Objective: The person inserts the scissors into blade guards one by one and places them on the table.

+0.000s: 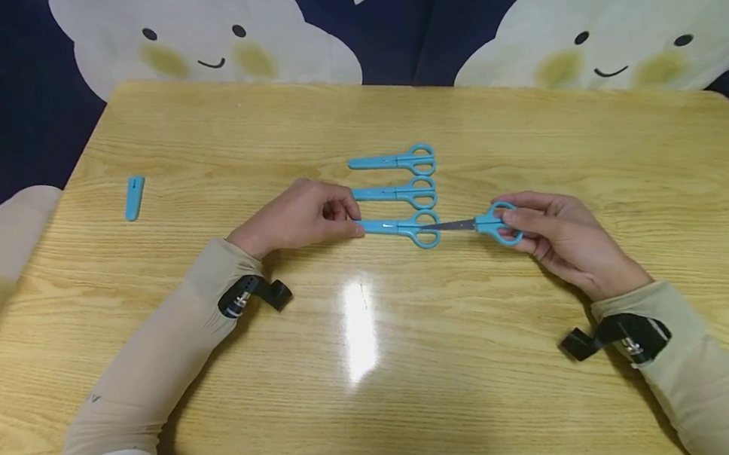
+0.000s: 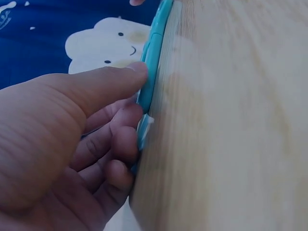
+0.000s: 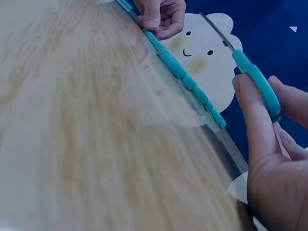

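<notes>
Three light-blue scissors with covers on their blades lie in a column mid-table, handles to the right. At the nearest covered scissors [image 1: 381,226], my left hand [image 1: 311,213] pinches the cover's tip between thumb and fingers, low at the tabletop. My right hand [image 1: 574,242] holds another pair of blue scissors [image 1: 490,226] by the finger loops, its bare metal blades [image 1: 456,226] together and pointing left. In the right wrist view these blades [image 3: 216,28] are up off the table. From the head, their tip overlaps the loops of the nearest covered scissors.
Behind the nearest pair lie the middle scissors [image 1: 392,194] and the farthest scissors [image 1: 379,162]. A loose blue blade cover [image 1: 134,198] sits alone near the left edge of the wooden table [image 1: 454,390]. Dark blue cloth [image 1: 408,35] with cloud prints hangs behind.
</notes>
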A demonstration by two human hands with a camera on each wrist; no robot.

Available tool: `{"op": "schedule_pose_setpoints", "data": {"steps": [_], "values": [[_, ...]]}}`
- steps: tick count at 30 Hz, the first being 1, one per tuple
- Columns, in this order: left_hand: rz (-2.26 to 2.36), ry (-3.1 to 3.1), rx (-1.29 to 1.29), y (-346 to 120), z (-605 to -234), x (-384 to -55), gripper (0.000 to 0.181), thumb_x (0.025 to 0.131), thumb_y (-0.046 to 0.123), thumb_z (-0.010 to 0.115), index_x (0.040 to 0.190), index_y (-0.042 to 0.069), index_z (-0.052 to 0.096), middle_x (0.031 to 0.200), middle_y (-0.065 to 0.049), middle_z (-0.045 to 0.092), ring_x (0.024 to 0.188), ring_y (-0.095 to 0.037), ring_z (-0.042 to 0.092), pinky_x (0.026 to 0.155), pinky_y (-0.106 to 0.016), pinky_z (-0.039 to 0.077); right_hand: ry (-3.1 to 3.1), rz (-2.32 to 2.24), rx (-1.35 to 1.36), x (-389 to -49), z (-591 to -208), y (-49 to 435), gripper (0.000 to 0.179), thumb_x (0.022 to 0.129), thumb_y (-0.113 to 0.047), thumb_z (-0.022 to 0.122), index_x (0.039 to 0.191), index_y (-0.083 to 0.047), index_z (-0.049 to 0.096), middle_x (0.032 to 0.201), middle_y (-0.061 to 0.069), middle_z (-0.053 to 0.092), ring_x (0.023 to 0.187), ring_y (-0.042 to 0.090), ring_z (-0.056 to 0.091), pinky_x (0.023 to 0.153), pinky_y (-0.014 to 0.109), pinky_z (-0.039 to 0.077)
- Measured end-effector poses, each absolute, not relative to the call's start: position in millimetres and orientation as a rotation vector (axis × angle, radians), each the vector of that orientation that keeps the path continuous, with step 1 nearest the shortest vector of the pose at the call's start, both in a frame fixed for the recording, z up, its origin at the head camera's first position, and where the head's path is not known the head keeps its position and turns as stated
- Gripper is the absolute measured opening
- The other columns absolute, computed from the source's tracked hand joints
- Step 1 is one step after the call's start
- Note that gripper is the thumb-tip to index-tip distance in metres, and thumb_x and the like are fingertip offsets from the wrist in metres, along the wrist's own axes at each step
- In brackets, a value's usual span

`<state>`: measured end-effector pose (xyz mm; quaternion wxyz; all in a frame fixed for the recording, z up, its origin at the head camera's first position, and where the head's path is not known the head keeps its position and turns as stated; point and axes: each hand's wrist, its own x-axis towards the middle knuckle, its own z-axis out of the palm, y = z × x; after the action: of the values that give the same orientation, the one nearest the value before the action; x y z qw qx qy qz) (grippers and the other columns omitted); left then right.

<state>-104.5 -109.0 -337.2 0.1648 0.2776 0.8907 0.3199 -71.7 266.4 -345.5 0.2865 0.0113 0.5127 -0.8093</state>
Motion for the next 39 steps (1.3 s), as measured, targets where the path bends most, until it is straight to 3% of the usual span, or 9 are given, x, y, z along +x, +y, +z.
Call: {"op": "schedule_pose_setpoints", "data": {"steps": [13,23,39], "values": [[0.843,2.692,0.697,-131,-329,-108,0.015,0.092,0.039,0.065,0.094,0.025,0.07,0.08,0.006,0.066,0.071,-0.012,0.055,0.065,-0.028,0.045,1.413,-2.156,0.054,-72,-347,266,0.027,0.094,0.002,0.058,0.121,0.0,0.062,0.103,0.012,0.074,0.084,0.016,0.074,0.073,0.022,0.059],[0.819,2.971,0.481,-182,-317,-105,0.023,0.096,0.038,0.06,0.095,0.019,0.072,0.075,0.0,0.067,0.06,-0.016,0.053,0.054,-0.028,0.041,1.39,-2.159,0.018,-71,-347,264,0.025,0.095,0.002,0.056,0.119,0.0,0.064,0.104,0.012,0.074,0.086,0.016,0.074,0.075,0.024,0.059],[0.816,3.207,0.125,-239,-304,-103,0.029,0.093,0.041,0.06,0.103,0.016,0.073,0.086,-0.008,0.072,0.077,-0.013,0.056,0.058,-0.017,0.037,1.387,-2.159,0.004,-73,-350,265,0.023,0.095,0.002,0.056,0.116,0.001,0.064,0.102,0.01,0.074,0.084,0.015,0.074,0.072,0.023,0.059]]}}
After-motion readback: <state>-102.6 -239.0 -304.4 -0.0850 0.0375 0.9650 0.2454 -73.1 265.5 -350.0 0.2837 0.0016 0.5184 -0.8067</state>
